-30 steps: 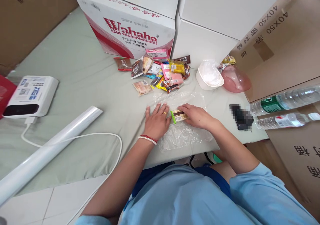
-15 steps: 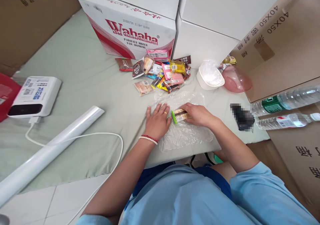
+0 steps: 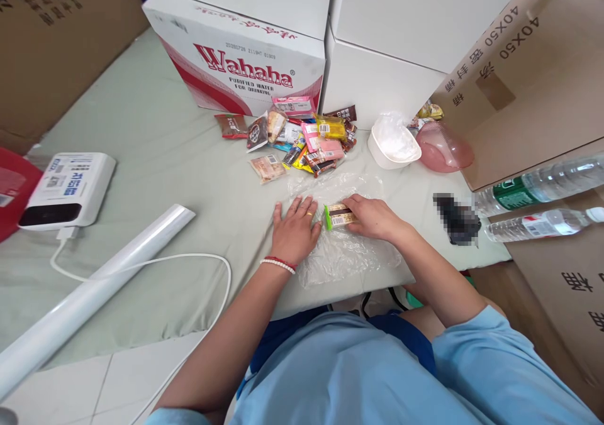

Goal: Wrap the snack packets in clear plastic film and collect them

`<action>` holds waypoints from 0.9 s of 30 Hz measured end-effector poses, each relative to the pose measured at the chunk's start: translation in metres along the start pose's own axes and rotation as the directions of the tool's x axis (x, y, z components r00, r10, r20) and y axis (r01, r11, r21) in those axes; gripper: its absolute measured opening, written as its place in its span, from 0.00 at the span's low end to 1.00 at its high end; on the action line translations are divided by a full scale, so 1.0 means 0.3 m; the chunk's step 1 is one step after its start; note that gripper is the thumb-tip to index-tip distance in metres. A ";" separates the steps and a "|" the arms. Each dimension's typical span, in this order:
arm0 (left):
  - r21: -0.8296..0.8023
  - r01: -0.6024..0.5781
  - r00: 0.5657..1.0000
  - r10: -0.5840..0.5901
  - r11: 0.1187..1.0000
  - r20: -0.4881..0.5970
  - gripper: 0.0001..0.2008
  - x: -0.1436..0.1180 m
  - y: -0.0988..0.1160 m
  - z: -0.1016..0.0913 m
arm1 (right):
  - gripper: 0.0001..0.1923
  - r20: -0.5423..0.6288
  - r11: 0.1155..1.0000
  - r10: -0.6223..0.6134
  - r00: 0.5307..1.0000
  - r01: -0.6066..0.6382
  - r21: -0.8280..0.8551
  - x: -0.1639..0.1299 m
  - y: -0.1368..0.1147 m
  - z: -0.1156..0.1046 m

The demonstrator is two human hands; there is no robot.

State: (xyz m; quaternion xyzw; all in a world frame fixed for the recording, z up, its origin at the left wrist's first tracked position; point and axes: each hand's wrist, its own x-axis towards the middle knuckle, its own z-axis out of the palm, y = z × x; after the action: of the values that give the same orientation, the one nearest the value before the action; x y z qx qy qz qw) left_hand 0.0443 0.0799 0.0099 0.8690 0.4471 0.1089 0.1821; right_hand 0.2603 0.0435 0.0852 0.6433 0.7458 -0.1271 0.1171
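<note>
Barely moved, the right hand holds one packet.

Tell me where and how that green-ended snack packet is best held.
Probably the right end of the green-ended packet, from the right, pinched across its narrow width as the right hand has it: it is longish, stretching left to right over the clear plastic, and the left hand is near its green end.

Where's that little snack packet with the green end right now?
In the head view, the snack packet is slightly right of centre, over the clear plastic, held in the right hand, with the left hand just beside it.
</note>
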 end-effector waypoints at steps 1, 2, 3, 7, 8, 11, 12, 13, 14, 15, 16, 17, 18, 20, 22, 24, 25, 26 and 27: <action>0.000 0.000 1.000 0.000 1.000 0.003 0.27 0.001 -0.001 0.001 | 0.25 -0.004 1.000 0.004 1.000 -0.004 -0.002 0.002 0.001 -0.001; 0.001 0.001 1.000 -0.001 1.000 0.007 0.27 0.001 -0.003 0.001 | 0.25 -0.005 1.000 0.003 1.000 -0.003 -0.002 0.004 0.002 -0.002; 0.002 0.003 1.000 -0.003 1.000 0.011 0.27 0.002 -0.004 0.001 | 0.25 -0.003 1.000 -0.001 1.000 0.001 -0.001 0.006 0.003 -0.002; 0.001 0.011 1.000 -0.011 1.000 0.024 0.27 0.006 -0.012 -0.004 | 0.26 0.011 1.000 -0.023 1.000 0.023 0.005 0.007 0.005 0.001; -0.003 0.013 1.000 -0.013 1.000 0.024 0.26 0.007 -0.015 -0.006 | 0.26 0.009 1.000 -0.022 1.000 0.022 0.008 0.007 0.004 0.001; -0.017 0.013 1.000 -0.013 1.000 0.017 0.26 0.011 -0.021 -0.006 | 0.26 0.003 1.000 -0.018 1.000 0.017 0.023 0.007 -0.002 0.002; -0.020 0.010 1.000 -0.010 1.000 0.015 0.26 0.012 -0.023 -0.005 | 0.26 0.002 0.999 -0.017 1.000 0.017 0.032 0.007 -0.005 0.001; -0.023 0.006 1.000 -0.006 1.000 0.015 0.26 0.012 -0.024 -0.004 | 0.27 0.000 0.999 -0.017 1.000 0.017 0.045 0.006 -0.005 0.000; -0.026 0.006 1.000 -0.006 1.000 0.010 0.26 0.010 -0.023 -0.005 | 0.28 -0.003 0.998 -0.020 1.000 0.020 0.065 0.002 -0.003 -0.001; -0.031 0.014 1.000 -0.014 0.999 -0.005 0.26 0.005 -0.021 -0.009 | 0.30 -0.013 0.996 -0.023 1.000 0.024 0.091 -0.007 0.004 -0.002; -0.036 0.027 0.999 -0.028 0.999 -0.036 0.26 -0.002 -0.017 -0.016 | 0.32 -0.037 0.991 -0.024 0.999 0.029 0.127 -0.022 0.015 -0.001; -0.040 0.037 0.995 -0.040 0.999 -0.086 0.26 -0.013 -0.012 -0.027 | 0.34 -0.081 0.984 -0.023 0.996 0.037 0.172 -0.044 0.030 0.001; -0.042 0.034 0.988 -0.039 0.999 -0.148 0.25 -0.026 -0.007 -0.042 | 0.34 -0.139 0.972 -0.020 0.990 0.052 0.229 -0.074 0.049 0.004; -0.046 -0.059 0.966 0.046 0.997 -0.253 0.22 -0.061 0.001 -0.081 | 0.28 -0.250 0.926 -0.017 0.968 0.110 0.362 -0.157 0.092 0.019; -0.084 -0.284 0.941 0.261 0.955 -0.215 0.19 -0.101 -0.001 -0.120 | 0.22 -0.274 0.857 -0.054 0.960 0.186 0.480 -0.259 0.133 0.045; -0.176 -0.480 0.877 0.475 0.859 -0.072 0.20 -0.143 -0.019 -0.142 | 0.21 -0.195 0.808 -0.128 0.972 0.216 0.549 -0.358 0.164 0.086; -0.222 -0.524 0.843 0.538 0.822 0.003 0.21 -0.164 -0.033 -0.145 | 0.22 -0.150 0.799 -0.143 0.978 0.203 0.566 -0.400 0.173 0.113; -0.254 -0.536 0.821 0.568 0.805 0.066 0.23 -0.183 -0.051 -0.142 | 0.22 -0.118 0.797 -0.134 0.984 0.178 0.577 -0.434 0.179 0.144; -0.271 -0.529 0.812 0.572 0.804 0.112 0.24 -0.200 -0.070 -0.134 | 0.19 -0.109 0.800 -0.104 0.989 0.148 0.581 -0.461 0.180 0.177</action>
State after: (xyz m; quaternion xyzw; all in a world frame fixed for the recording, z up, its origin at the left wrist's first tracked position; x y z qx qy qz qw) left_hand -0.0201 0.0510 0.0363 0.9409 0.1397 0.1251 0.2819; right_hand 0.3345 -0.0957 0.0799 0.6010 0.7149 -0.3357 -0.1228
